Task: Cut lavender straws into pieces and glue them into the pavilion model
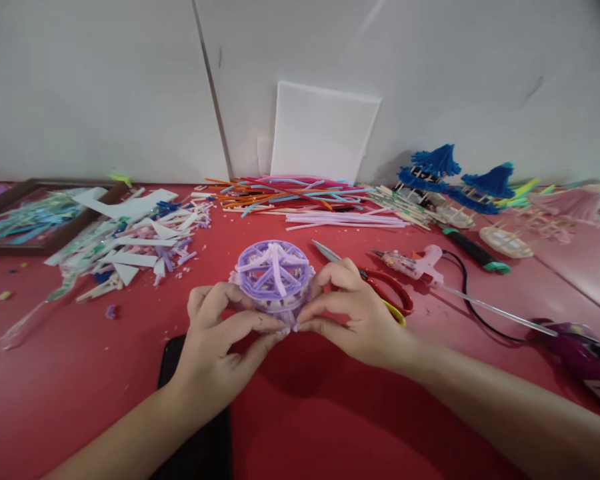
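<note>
A: Where do we have it, and which way does it face?

B: We have the round, spoked purple wheel of fuzzy stems point(265, 273) at our clock's centre, its spoked face tilted up toward us. Being round, it shows us no clear long axis, but the pale lilac fuzzy strip point(280, 281) across its spokes runs roughly from twelve to just short of six.

A: And our grip?

B: Our bare left hand point(217, 333) pinches narrowly at the wheel's lower edge, near six. Our bare right hand point(363, 317) pinches just beside it, near five, thumb and fingers drawn close. We cannot tell whether the wheel's underside touches the red tabletop point(300, 420).

A: What crowds our edges?

B: At two to three o'clock we have the red-and-yellow-handled metal scissors point(325, 251), partly behind our right hand, then the pink glue gun point(427, 263) farther out at three. The black flat rectangular slab point(200, 447) lies at seven, partly covered by our left arm. Mixed pale scraps point(153, 237) heap well apart, toward ten, and a loose bundle of coloured stems point(290, 195) lies at twelve.

A: Open room?

B: We see bare red at six, between our forearms, and a narrower band at twelve, before the bundle.
</note>
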A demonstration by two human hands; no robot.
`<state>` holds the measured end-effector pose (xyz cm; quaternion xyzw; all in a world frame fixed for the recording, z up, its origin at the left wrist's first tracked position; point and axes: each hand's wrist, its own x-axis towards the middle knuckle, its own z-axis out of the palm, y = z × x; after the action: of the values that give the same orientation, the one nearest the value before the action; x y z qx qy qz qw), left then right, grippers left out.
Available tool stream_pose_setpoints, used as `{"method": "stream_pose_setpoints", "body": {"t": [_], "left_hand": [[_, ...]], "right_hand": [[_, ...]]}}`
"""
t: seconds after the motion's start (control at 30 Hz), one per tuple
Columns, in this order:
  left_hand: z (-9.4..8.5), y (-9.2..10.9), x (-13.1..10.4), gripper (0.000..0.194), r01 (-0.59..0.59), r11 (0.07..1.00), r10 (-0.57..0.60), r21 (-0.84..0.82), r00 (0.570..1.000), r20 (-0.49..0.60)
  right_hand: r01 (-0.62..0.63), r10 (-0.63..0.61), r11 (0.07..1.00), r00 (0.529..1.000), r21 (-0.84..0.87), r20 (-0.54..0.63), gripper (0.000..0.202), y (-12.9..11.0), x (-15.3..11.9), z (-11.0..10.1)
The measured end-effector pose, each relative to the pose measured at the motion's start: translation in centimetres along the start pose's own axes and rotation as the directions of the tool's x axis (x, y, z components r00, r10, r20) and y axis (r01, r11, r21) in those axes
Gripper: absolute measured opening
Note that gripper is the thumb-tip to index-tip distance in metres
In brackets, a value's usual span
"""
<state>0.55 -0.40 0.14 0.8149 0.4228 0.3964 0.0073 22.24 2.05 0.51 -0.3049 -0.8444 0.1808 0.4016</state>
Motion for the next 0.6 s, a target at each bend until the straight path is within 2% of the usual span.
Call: {"method": "stream_pose_setpoints", "body": {"t": [0.13,0.27,0.43,0.6], "left_hand": [[0.0,0.2,0.1,0.008,-0.006,1.000,0.005,0.017,1.000,0.022],[-0.2,0.6,0.0,0.010,-0.027,0.999,0.025,0.044,0.999,0.041],[-0.2,0.6,-0.2,0.011,-0.059,0.993,0.060,0.101,0.998,-0.011],[0.1,0.5,-0.2,0.013,-0.050,0.996,0.053,0.077,0.998,-0.034]], "right_hand": [[0.058,-0.059,0.997,0.998,0.047,0.012,0.009,1.3,-0.3,-0.2],[0.087,-0.086,0.994,0.996,0.065,-0.015,0.003,1.9,-0.3,-0.2],[0.078,-0.077,0.996,0.997,0.038,-0.024,0.004,0.9,-0.1,0.2],[0.021,-0.021,0.999,1.000,-0.044,0.009,0.011,-0.6,0.1,0.5]]}}
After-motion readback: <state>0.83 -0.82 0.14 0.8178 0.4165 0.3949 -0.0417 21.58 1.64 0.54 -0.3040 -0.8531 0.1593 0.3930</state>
